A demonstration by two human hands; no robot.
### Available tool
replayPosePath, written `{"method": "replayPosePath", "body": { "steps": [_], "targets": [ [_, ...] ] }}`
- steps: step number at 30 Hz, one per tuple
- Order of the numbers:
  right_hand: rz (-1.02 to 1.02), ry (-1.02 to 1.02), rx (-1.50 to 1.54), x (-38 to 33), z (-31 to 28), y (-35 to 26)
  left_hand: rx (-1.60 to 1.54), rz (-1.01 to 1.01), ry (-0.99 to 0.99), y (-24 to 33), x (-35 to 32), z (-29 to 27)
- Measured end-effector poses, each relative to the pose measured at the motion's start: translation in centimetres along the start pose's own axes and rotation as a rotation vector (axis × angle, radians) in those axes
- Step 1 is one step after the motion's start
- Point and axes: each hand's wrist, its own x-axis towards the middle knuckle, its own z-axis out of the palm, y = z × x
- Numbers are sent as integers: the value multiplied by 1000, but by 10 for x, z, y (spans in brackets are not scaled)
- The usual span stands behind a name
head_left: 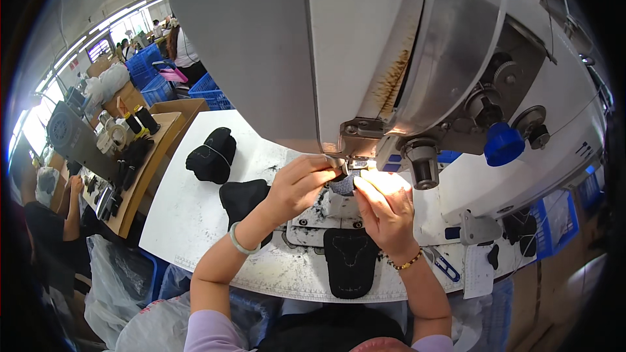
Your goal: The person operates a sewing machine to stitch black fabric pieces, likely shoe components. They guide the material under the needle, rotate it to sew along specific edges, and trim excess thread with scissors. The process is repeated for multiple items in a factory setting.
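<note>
Your left hand (301,186) and right hand (386,210) both pinch the gray cloth (343,186), mid-frame under the sewing machine (254,52). Looks like the stitching step; next move probably wants steady, even feeding.

no readable text, blurred red lettering (155,309) on plastic bag (153,332)

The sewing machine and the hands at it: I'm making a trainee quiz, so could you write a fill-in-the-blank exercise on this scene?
1. The small grey piece is ____ the left hand and the right hand.
2. The pale bangle circles the ____ wrist.
3. The large cup-shaped knob on the sewing machine is coloured ____.

Missing words: between; left; blue.
</note>
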Motion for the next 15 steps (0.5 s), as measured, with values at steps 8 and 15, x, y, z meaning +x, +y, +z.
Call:
{"method": "replayPosePath", "body": {
  "steps": [8, 15],
  "targets": [
    [17, -8, 79, 3, 1, 3, -195, -138, 30, -5, -3, 1],
    [6, 32, 35, -1, 3, 3, -123, -69, -6, -6, 1, -3]
  ]
}}
